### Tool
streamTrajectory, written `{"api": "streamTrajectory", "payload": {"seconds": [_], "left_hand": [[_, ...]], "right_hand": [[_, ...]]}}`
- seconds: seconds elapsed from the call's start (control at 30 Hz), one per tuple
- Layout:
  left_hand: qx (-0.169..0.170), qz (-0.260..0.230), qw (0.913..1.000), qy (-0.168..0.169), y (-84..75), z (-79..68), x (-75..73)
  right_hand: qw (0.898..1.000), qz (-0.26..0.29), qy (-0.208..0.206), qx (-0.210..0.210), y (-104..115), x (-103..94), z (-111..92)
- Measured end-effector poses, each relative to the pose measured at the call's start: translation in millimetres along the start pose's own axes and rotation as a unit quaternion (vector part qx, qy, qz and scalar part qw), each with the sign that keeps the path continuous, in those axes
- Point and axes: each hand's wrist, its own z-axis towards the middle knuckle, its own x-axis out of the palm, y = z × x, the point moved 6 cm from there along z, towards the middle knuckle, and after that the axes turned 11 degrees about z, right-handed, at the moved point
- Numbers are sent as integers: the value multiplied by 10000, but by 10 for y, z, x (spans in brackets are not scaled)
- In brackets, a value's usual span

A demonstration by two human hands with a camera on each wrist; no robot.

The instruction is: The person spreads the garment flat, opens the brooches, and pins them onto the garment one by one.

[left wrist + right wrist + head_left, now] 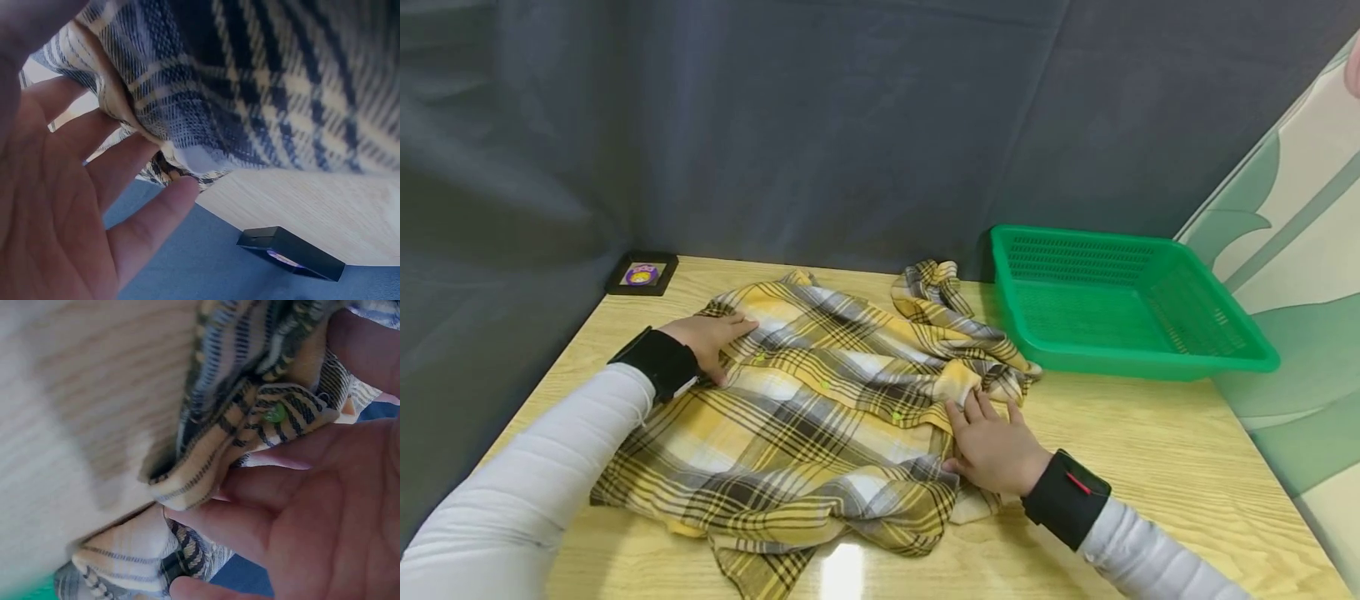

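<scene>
Yellow plaid shirt [820, 408] lies spread and rumpled across the wooden table [1150, 467], front side up, with 3 green buttons visible along its placket. One sleeve trails in a bunch toward the green basket [1120, 300], which stands just beside the cloth at the far right. A small black box [642, 274] sits at the far left corner of the table.

Risks, as judged from this position:
1. The near hem hangs close to the table edge. A pull toward the person could drag the fabric off the table.
2. The bunched sleeve lies near the basket rim. Sweeping the cloth to the right could snag it there or push the basket.
3. Loose folds under the palms may shift unevenly, leaving creases trapped beneath the top layer.

Hand state:
- Left hand [711, 337]: released, fingers nearly straight, resting flat on the shirt near its left shoulder area. The left wrist view shows the fingertips [181, 187] touching the fabric edge without closing round it.
- Right hand [996, 446]: fingers extended and lying on the shirt's right edge. The right wrist view shows a folded strip of cloth with 1 green button [274, 414] against the fingers [250, 519]; a firm pinch is not evident.
</scene>
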Motion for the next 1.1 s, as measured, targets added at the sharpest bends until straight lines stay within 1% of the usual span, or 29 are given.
{"api": "streamTrajectory", "payload": {"seconds": [0.1, 0.23, 0.4, 0.57, 0.77, 0.97, 1.1], "left_hand": [[-102, -50, 9999, 55, -37, -53, 13], [-204, -159, 9996, 65, -39, -116, 66], [-302, -344, 9989, 42, -52, -192, 94], [-397, -256, 9989, -8, -51, -210, 121], [-529, -169, 9985, -11, -76, -238, 177], [-546, -111, 9984, -3, -123, -287, 190], [-562, -33, 9984, -88, -123, -299, 194]], "right_hand": [[9999, -101, -19, -24, -38, -27, 5], [9999, -125, 64, -25, -89, -68, 55], [9995, -105, 260, 137, -161, -99, 151], [9983, -196, 384, 389, -244, -164, 289], [9963, -313, 559, 566, -331, -253, 467], [9954, -386, 622, 617, -390, -333, 616], [9953, -326, 667, 618, -424, -387, 704]]}}
